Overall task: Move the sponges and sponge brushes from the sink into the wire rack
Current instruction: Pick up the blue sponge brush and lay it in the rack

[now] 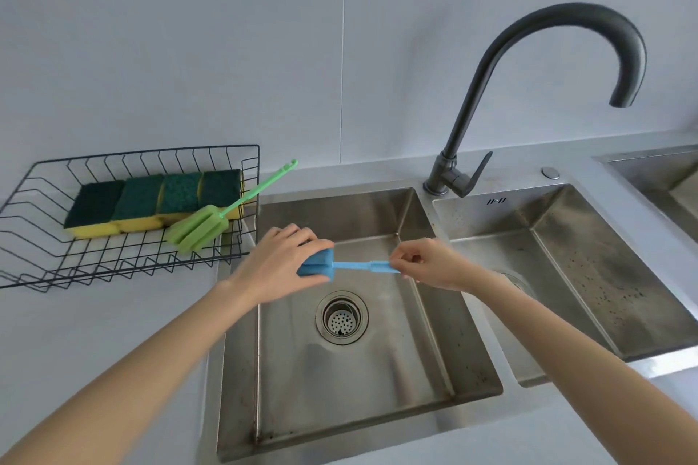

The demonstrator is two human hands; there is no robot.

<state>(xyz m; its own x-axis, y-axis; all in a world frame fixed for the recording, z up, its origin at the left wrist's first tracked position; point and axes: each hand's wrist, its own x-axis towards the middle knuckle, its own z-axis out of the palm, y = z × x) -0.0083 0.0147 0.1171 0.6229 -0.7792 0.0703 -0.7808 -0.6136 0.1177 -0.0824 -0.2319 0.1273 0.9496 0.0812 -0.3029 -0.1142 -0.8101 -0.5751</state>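
A blue sponge brush (pixel 355 266) hangs level above the left basin of the steel sink (pixel 377 381). My left hand (pixel 281 260) is closed around its foam head, and my right hand (pixel 434 262) pinches the far end of its handle. The black wire rack (pixel 45 260) stands on the counter to the left of the sink. Inside it lie several green-and-yellow sponges (pixel 151 202) in a row, and a green sponge brush (pixel 204 225) whose handle sticks out over the rack's right rim.
A dark curved faucet (pixel 487 87) rises behind the divider between the two basins. The left basin has a round drain strainer (pixel 342 317). A second basin (pixel 566 276) lies to the right. A wall stands close behind the counter.
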